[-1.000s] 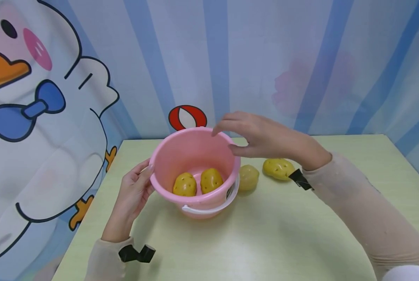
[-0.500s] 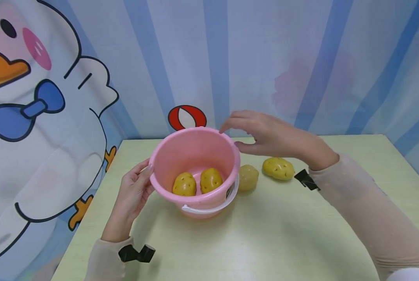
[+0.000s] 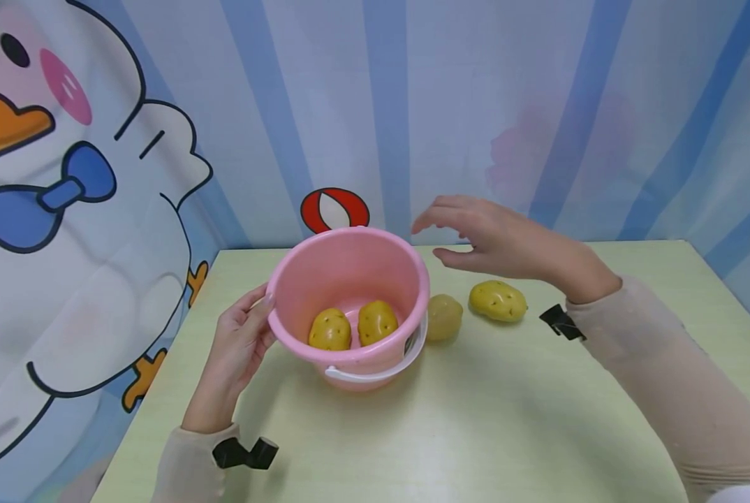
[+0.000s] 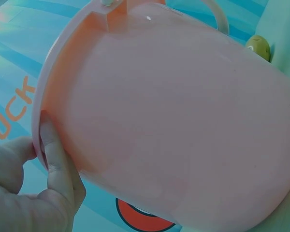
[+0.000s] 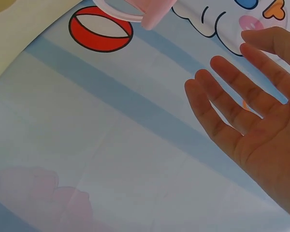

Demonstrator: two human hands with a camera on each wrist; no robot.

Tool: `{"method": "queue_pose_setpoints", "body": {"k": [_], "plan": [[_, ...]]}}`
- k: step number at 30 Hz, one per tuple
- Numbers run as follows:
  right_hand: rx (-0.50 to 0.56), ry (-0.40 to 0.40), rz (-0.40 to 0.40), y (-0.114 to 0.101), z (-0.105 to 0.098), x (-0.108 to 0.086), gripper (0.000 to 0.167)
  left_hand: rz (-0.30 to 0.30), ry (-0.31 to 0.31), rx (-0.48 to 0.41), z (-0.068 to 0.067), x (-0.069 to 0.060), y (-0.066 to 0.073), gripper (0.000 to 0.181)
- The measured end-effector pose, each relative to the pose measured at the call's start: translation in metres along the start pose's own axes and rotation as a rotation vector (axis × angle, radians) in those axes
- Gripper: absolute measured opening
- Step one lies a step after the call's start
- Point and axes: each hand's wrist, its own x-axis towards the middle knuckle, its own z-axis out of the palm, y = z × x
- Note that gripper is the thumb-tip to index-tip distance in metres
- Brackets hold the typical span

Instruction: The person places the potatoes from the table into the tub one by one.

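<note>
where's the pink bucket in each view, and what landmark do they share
Head: the pink bucket is just below centre.
Left wrist: the bucket fills most of the picture.
Right wrist: only part of the bucket, top edge, near the middle.
Shared landmark: the printed red-and-white ball, above the bucket in head, bottom edge in left wrist, upper left in right wrist.

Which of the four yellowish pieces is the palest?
The rounded piece just right of the pink bucket: dull and pale, while the two potatoes inside and the potato farther right are brighter yellow.
</note>
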Motion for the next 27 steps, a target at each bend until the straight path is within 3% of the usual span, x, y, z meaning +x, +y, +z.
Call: {"method": "queue_pose_setpoints", "body": {"k": [19,27], "plan": [[0.027,-0.028,0.107,0.02,0.007,-0.011,0.03,0.006,0.009,-0.002,0.0,0.0,-0.003,0.059],[0.033,-0.035,0.117,0.029,0.014,-0.014,0.029,0.012,0.007,-0.003,0.0,0.0,-0.002,0.059]]}}
